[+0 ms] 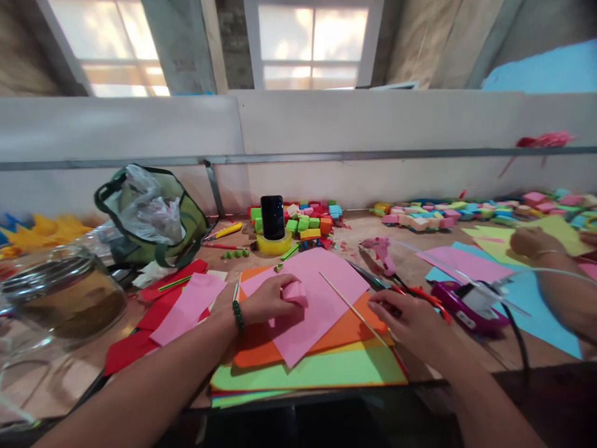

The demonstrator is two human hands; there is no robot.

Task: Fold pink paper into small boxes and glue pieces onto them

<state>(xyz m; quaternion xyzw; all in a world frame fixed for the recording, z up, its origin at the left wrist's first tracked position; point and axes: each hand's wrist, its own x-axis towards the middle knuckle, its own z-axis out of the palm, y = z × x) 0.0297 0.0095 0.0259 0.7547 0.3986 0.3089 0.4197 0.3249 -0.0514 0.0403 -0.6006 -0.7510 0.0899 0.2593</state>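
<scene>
My left hand (273,300), with a dark green beaded bracelet at the wrist, is closed on a small pink block (295,292) above a pink sheet (317,280). A thin pale stick (352,306) lies slantwise across that sheet. Beneath are an orange sheet (254,354) and a stack of green sheets (308,371). My right hand (396,308) hovers at the right edge of the stack, its fingers curled beside dark scissors (366,274); whether it grips anything is hidden. A pink glue gun (380,254) lies just beyond it.
A phone (273,218) stands in a yellow tape roll (274,244) before colourful blocks. At left are a glass jar (65,295) and green bag (191,214). Right are a purple device (466,311) and another person's hand (536,241).
</scene>
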